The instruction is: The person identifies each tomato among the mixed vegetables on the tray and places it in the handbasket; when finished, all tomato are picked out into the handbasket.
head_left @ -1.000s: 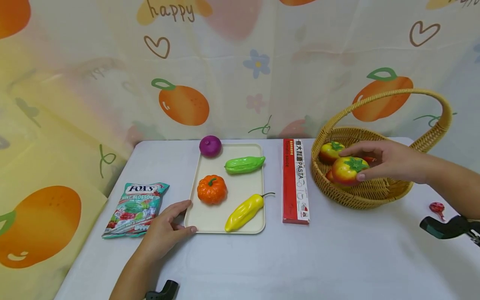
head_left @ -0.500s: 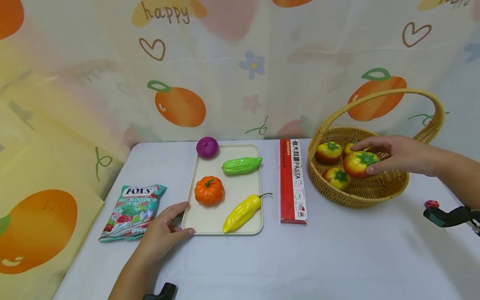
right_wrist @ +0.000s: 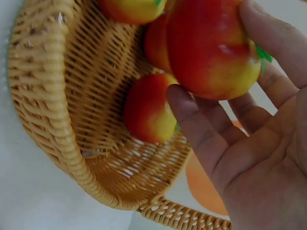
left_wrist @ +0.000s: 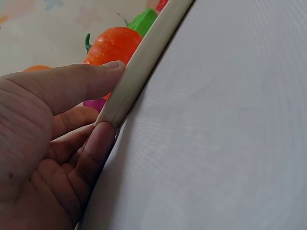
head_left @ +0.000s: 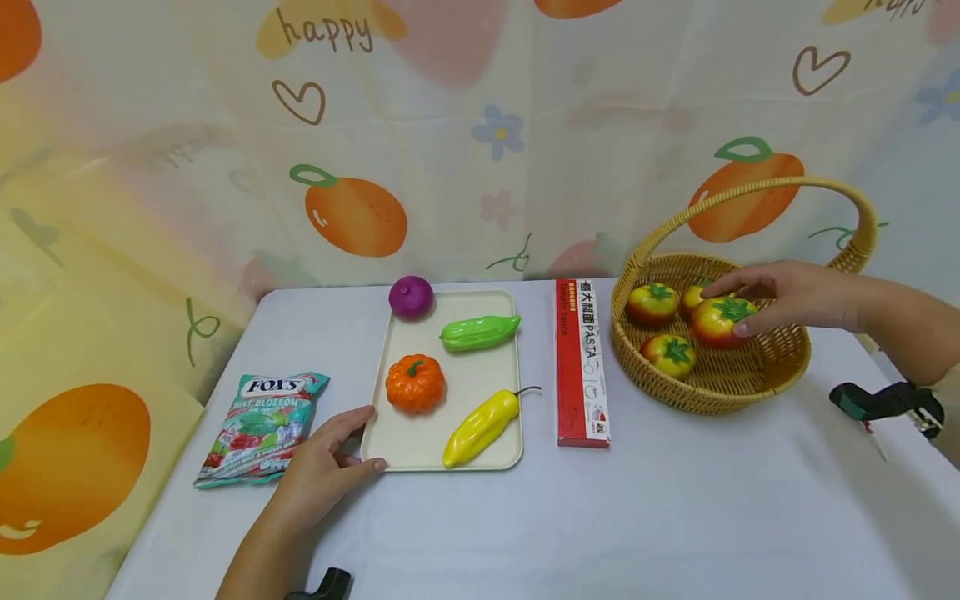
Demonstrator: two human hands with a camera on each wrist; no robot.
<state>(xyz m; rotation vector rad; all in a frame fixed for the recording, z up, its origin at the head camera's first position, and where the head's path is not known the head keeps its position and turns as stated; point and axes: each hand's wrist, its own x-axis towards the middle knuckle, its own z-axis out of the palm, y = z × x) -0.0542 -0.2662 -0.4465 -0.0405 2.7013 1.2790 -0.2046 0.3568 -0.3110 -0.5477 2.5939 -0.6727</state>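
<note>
My left hand (head_left: 322, 467) holds the near left corner of a cream tray (head_left: 480, 457), thumb and fingers on its rim (left_wrist: 139, 72). On the tray lie an orange pumpkin (head_left: 416, 384), a green bumpy vegetable (head_left: 480, 332) and a yellow pepper (head_left: 480, 429); a purple onion (head_left: 411, 297) sits at its far left corner. Over a wicker basket (head_left: 720, 402) my right hand (head_left: 802, 296) grips a red-and-yellow tomato (head_left: 722, 327) between thumb and fingers, also seen as the large tomato (right_wrist: 211, 48) in the right wrist view. Other tomatoes (head_left: 669, 357) rest in the basket.
A red-and-white pasta box (head_left: 582, 367) lies between tray and basket. The candy bag (head_left: 262, 429) is left of the tray, beside my left forearm. The basket's tall handle (head_left: 750, 190) arches behind my right hand. A lollipop (head_left: 876, 440) lies at right, partly hidden by the wrist strap.
My right hand has moved back and slightly right within the basket with the tomato, uncovering the tomatoes at the left. My left hand stays on the tray corner. The view has shifted slightly.
</note>
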